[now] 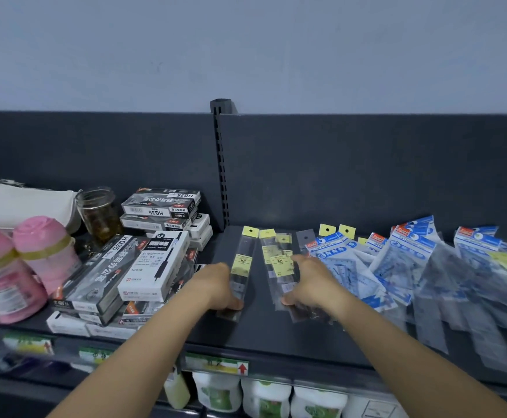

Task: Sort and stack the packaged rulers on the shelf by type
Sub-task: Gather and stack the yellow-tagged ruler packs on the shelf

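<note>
1. I'm curling my left hand (216, 285) round one ruler pack (241, 267), mid-shelf (258, 336) near the front edge.
2. My right hand (309, 282) is gripping the matching stack (279, 263) just beside it.
3. I'm reckoning it's best to line the yellow tags up before stacking, and keep clear of the blue sets (397, 260).

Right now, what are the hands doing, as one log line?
left hand: grips single ruler pack | right hand: grips ruler pack stack | blue set-square packs: scattered at right
</note>
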